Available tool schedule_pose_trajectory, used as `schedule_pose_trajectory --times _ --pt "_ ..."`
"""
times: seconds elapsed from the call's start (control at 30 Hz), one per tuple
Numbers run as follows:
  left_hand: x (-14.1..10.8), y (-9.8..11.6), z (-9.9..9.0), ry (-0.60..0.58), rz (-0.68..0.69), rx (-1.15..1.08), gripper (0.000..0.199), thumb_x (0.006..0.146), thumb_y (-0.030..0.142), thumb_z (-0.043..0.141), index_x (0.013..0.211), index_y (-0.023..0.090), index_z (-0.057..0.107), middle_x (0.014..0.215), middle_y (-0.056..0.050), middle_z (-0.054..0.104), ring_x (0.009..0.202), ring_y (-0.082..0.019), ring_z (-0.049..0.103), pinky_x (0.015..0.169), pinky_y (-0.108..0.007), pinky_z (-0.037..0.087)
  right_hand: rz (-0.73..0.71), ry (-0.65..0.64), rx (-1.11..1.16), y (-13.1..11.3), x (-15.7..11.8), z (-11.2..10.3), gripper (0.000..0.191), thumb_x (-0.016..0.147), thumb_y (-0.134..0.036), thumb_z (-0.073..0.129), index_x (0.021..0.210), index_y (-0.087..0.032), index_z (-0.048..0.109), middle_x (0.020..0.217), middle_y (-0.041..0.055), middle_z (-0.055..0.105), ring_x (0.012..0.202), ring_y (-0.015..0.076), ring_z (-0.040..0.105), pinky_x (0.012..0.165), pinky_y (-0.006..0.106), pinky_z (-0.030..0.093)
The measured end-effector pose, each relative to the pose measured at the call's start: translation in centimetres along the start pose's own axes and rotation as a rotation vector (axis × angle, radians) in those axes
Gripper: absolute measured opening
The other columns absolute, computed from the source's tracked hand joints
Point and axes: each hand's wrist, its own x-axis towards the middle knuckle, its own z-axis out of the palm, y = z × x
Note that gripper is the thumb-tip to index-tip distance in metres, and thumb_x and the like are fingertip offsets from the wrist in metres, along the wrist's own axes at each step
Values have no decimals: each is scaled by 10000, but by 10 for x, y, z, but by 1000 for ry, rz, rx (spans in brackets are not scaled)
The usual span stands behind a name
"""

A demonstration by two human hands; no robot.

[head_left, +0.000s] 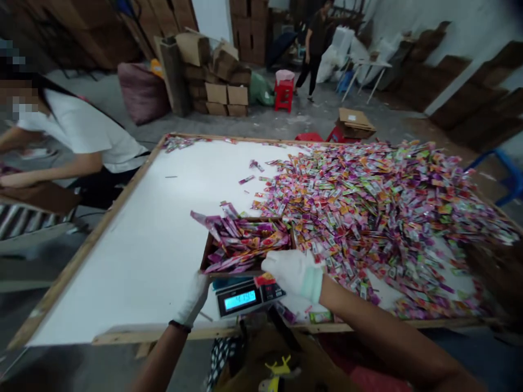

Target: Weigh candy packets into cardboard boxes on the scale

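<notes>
A shallow brown cardboard box (206,256) stands on a digital scale (221,306) with a lit blue display. Purple, pink and orange packets (241,242) fill the box, some poking above its rim. My left hand (194,298), in a white glove, grips the box's front left corner, its fingertips partly hidden. At the front right rim is my right hand (289,269), also gloved, with fingers curled against the box. Just below those fingers a red packet (265,279) overlaps the scale; I cannot make out whether it is held.
A large heap of packets (368,201) covers the right side of the white table (139,234), which has a wooden rim. A few packets lie loose beyond the box. A person in a white shirt (81,125) works at the left. Another person (314,46) stands behind, near stacked cartons (226,92).
</notes>
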Motion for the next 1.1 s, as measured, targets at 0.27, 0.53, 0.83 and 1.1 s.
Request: schedule_pose_trajectory --times 0.27,0.53,0.83,1.1 --pt "-13 -28 -32 202 -93 -59 448 913 547 614 1155 176 686 1202 -169 754 1154 -314 721 1068 -510 547 4 626 398 60 -57 -39 192 959 -331 669 1105 -220 725 1084 87 798 981 258 770 939 405 620" --pt "-50 -51 -45 317 -184 -102 421 934 504 566 1152 163 681 1210 -175 754 1125 -290 738 1051 -477 553 -98 677 363 41 -37 -63 198 957 -330 671 1112 -222 728 1093 82 798 989 254 765 956 419 616" --pt "-73 -67 -54 388 -243 -139 343 919 449 576 1108 185 686 1131 -137 758 1089 -276 744 1059 -471 554 -219 374 258 13 35 -55 344 931 -215 658 1262 -165 737 1255 110 739 1190 278 690 1113 436 533" --pt "-92 -81 -60 389 -262 -109 362 860 489 638 1087 210 674 1150 -136 761 1177 -312 743 1102 -487 548 -139 399 445 59 37 -50 899 928 -573 776 1666 -181 441 1635 189 547 1517 350 530 1262 532 447"
